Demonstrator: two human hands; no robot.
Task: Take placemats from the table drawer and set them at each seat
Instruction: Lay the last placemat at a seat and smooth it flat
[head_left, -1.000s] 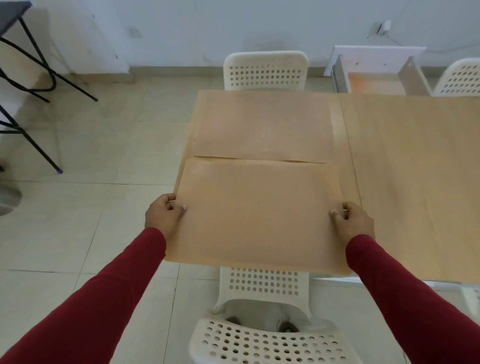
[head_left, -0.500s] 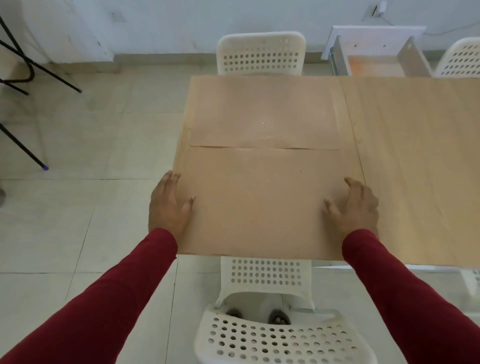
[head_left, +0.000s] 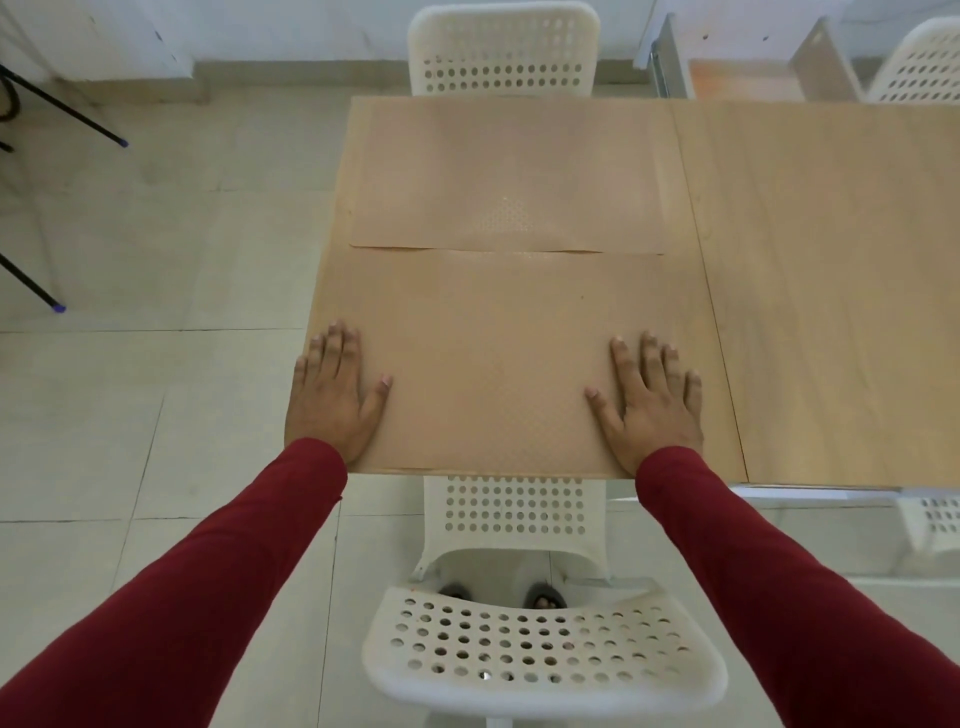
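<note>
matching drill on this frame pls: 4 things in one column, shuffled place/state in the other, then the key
Things:
1. near placemat
2. far placemat
3. open drawer
4. left hand

Places or states:
A. pulled out beyond the table's far edge
B. flat on the table, under both hands
C. palm down at the near placemat's left edge
D. lying in front of the far chair

Pairs: 1-B, 2-D, 3-A, 4-C

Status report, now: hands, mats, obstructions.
Left hand and right hand open, flat on near mat. Far mat laid by far chair. Nothing in the way.
</note>
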